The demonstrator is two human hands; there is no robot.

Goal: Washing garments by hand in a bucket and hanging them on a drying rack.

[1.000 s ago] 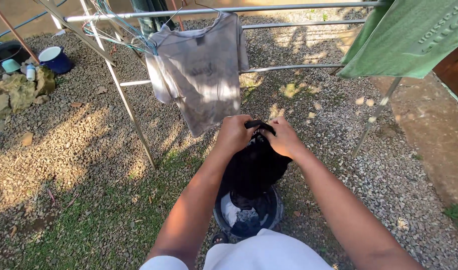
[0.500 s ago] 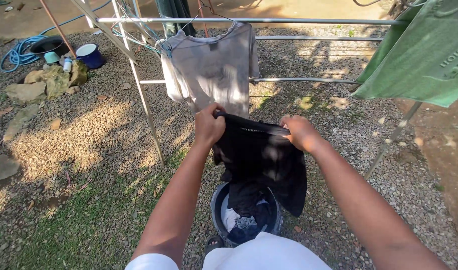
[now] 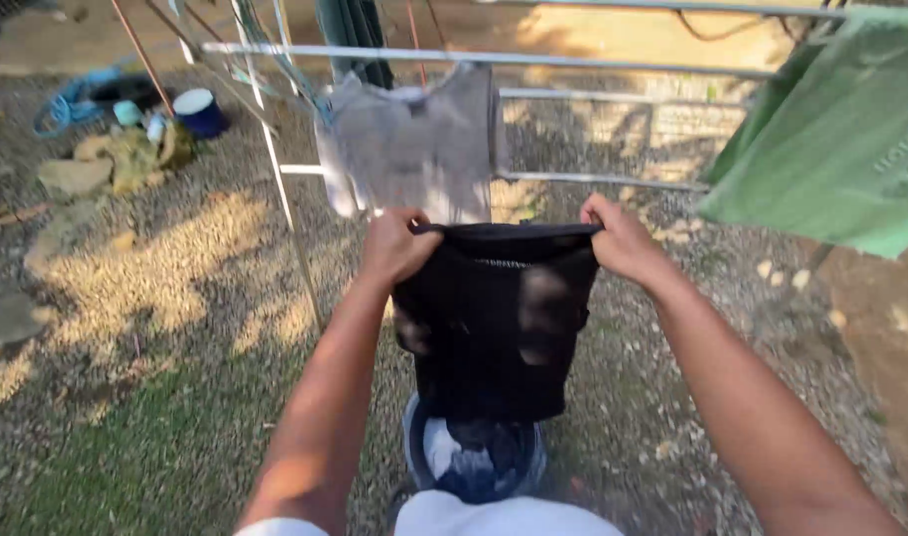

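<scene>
A black garment (image 3: pixel 494 318) hangs stretched flat between my two hands, held up by its top edge. My left hand (image 3: pixel 399 246) grips its left corner and my right hand (image 3: pixel 618 236) grips its right corner. Straight below it on the ground stands a dark bucket (image 3: pixel 474 462) with more wet clothes in it. Behind the garment a grey shirt (image 3: pixel 414 149) hangs on the metal drying rack (image 3: pixel 593 62). A green cloth (image 3: pixel 841 149) hangs on the rack at the right.
The ground is gravel with a patch of grass at the lower left. At the far left lie a blue hose (image 3: pixel 67 99), a blue-and-white pot (image 3: pixel 198 109) and some stones (image 3: pixel 72 177). The rack's slanted leg (image 3: pixel 285 213) stands left of my left arm.
My hands have drawn apart and lifted, so the black garment went from a bunched lump over the bucket to a flat spread sheet. The view has tilted up a little.
</scene>
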